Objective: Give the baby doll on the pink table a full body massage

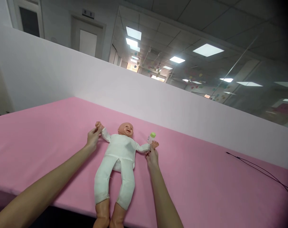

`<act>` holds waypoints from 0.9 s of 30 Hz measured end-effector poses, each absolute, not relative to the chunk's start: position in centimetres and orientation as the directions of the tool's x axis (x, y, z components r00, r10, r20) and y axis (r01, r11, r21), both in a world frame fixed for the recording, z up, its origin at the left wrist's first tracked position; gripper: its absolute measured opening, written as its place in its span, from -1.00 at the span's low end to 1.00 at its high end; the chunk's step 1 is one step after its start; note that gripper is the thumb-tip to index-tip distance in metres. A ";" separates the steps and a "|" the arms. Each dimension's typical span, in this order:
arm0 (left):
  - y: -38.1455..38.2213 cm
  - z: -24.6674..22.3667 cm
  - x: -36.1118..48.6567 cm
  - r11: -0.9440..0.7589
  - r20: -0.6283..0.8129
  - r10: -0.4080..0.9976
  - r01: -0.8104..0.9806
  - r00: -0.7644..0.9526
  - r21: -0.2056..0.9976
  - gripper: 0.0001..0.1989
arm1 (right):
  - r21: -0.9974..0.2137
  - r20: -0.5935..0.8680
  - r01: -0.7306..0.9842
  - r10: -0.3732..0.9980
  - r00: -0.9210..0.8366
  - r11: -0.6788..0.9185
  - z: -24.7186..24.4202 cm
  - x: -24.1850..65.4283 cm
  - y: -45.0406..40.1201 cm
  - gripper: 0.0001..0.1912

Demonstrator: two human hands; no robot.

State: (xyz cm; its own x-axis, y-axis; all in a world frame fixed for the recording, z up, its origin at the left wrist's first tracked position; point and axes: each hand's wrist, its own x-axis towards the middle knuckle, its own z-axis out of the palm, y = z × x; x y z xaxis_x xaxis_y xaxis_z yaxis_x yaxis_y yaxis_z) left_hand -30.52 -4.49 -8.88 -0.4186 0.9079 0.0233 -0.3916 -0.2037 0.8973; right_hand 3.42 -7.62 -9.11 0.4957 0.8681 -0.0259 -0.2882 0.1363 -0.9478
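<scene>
- The doll (120, 150) is laid on its back on the pink table (39, 148); its long axis runs away from the person, with the head far and the feet near, past the table's edge.
- One doll hand (99, 125) is held by the left hand (93, 140), whose fingers are closed on it.
- The other doll hand (155, 144) is touched by the right hand (152, 157) (whether this grip is closed cannot be told).
- A small bottle (151, 137) with a green cap is seen just beside that doll hand, so the right hand is nearer to it.
- A black cable (260, 171) is lying well apart on the right, and a low white wall (134, 85) stands behind the table.
</scene>
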 end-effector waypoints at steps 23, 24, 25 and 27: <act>-6.4 -7.1 -29.5 -0.425 0.424 0.905 -0.027 -0.029 0.905 -0.68 | -0.957 0.291 0.035 0.948 0.128 0.289 -6.6 1.1 -9.5 -0.53; -6.0 -7.3 -29.7 -0.377 0.364 0.921 -0.084 -0.135 0.922 -0.64 | -0.966 0.239 -0.036 0.941 0.237 0.255 -7.0 1.6 -9.1 -0.53; -5.5 -7.7 -30.1 -0.329 0.291 0.928 -0.144 -0.232 0.933 -0.59 | -0.969 0.172 -0.110 0.926 0.335 0.220 -7.4 2.2 -8.6 -0.56; -4.5 -8.8 -30.9 -0.238 0.131 0.920 -0.259 -0.370 0.936 -0.48 | -0.958 0.014 -0.248 0.886 0.464 0.144 -8.3 3.3 -7.9 -0.65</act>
State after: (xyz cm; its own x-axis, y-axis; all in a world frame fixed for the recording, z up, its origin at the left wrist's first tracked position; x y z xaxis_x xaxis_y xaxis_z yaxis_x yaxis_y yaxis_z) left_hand -30.88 -4.46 -8.81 -0.3696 0.9199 0.1315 -0.2589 -0.2378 0.9362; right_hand 3.31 -7.89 -8.33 0.4638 0.8858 0.0135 -0.2479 0.1444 -0.9579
